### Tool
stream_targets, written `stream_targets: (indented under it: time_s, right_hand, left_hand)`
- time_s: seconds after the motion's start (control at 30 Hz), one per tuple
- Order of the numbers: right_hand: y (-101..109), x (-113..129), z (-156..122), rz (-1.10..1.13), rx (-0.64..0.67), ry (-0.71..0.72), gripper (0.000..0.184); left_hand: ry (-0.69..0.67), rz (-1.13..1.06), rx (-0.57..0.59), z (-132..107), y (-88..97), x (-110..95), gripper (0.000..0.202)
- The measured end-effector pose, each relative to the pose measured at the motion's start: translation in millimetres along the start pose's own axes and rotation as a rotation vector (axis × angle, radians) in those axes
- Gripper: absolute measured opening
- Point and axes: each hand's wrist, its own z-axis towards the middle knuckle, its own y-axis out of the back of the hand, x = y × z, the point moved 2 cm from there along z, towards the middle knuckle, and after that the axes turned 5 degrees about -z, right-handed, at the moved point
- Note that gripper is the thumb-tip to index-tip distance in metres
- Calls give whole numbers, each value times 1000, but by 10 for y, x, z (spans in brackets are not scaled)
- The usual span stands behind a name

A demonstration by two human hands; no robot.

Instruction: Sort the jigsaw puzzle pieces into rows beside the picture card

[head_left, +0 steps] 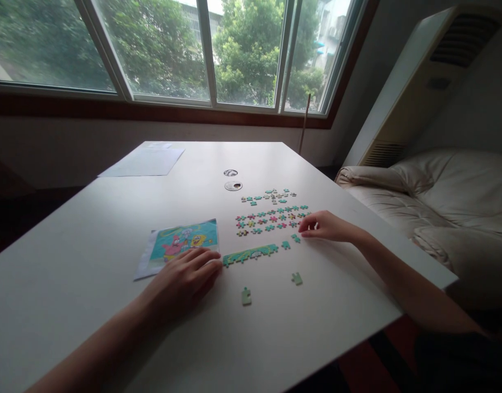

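Note:
My left hand [184,277] lies flat on the white table [91,240], fingers stretched out, tips touching the left end of a joined strip of teal puzzle pieces [251,254]. It partly covers the lower edge of a cartoon picture sheet [181,243]. My right hand [324,225] rests further right with fingers curled together beside the rows of loose puzzle pieces [271,217]; whether a piece is pinched in it is hidden. A single piece [296,238] lies just below its fingertips. Two more single pieces [246,296] lie nearer me.
A white paper sheet [144,161] lies at the table's far left. Two round cable grommets [233,185] sit mid-table. A cushioned sofa [447,191] stands right of the table, with a white standing air conditioner [418,76] behind it. Windows run along the far wall.

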Motion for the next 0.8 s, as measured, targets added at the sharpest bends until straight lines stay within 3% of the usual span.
stream_targets:
  time_s: [0.33, 0.8]
  right_hand:
    - [-20, -61, -6, 64, 161, 25, 32]
    - [-137, -26, 83, 89, 142, 51, 29]
  left_hand:
    - [-29, 24, 2, 4, -9, -5, 19]
    - [-24, -45, 77, 5, -70, -31, 26]
